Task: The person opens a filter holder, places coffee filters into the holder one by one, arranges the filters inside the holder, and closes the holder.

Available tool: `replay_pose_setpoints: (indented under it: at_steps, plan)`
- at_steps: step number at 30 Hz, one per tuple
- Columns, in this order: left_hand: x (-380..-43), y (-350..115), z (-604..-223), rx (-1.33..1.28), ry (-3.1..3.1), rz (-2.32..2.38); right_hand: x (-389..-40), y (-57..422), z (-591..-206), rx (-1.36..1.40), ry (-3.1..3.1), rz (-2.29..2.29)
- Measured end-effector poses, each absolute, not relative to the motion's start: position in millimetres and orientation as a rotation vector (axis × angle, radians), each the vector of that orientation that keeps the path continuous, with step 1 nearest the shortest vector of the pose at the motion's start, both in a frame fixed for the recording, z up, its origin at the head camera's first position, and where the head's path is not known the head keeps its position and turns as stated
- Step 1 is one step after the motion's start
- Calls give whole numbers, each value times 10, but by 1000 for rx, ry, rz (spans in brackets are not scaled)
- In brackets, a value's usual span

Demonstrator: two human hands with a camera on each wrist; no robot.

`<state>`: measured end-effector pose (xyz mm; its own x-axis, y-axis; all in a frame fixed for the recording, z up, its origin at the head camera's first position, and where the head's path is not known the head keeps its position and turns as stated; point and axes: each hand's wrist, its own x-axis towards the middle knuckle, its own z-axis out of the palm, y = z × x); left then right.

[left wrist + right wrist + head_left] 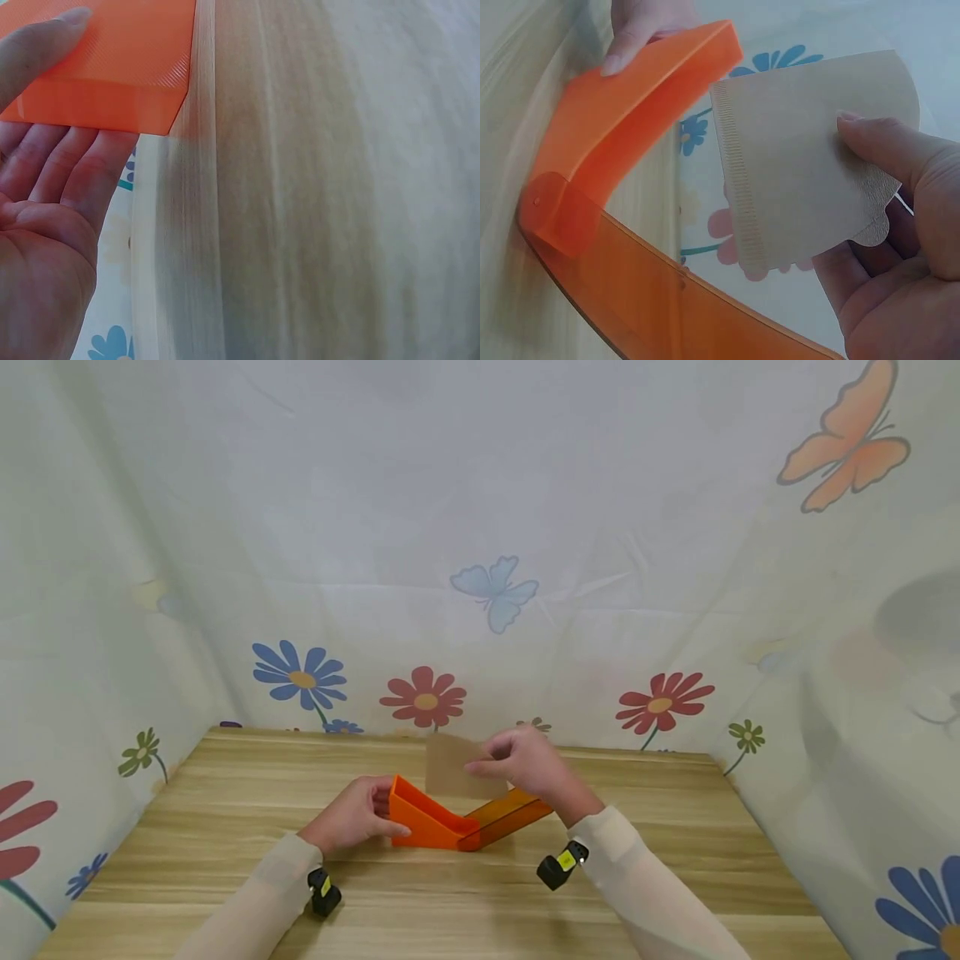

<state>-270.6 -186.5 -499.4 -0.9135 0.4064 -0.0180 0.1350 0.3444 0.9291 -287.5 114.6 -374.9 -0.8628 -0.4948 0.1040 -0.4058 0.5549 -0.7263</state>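
- A wood-grain counter (420,910) spreads beneath both hands, enclosed by a pale printed backdrop (360,510).
- The print shows a red flower (425,701) and a blue flower (302,679) just behind the counter's far edge, a light blue butterfly (501,597) above them and an orange butterfly (847,447) high on the right.
- Each wrist wears a small black device, one on the left (325,893) and one on the right (555,870).
- A see-through orange lid (498,820) joins the orange case (423,827) at its low right corner and slants away, opened, below the right hand (528,764); in the right wrist view it runs out of frame.
- The left hand (352,814) grips the case's tall end, thumb on the near face, fingers behind; whether the case touches the counter I cannot tell.
- The right hand pinches a brown paper filter (457,768) by one side, thumb on its face, the fingers partly hidden behind it.
- The filter hangs left of the right hand, outside the case, near its open mouth and above the lid.
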Motion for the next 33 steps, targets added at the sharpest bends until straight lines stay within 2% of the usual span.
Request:
replay_pose_setpoints:
  at_steps: [21,33]
  plan:
    - [-2722,-1872,-4992,496,2343,1605,-2789,867,-3898,-907,2653,-1064]
    - [-2723,-1870,-4982,495,2347,1594,-2788,751,-4008,-876,2641,-995]
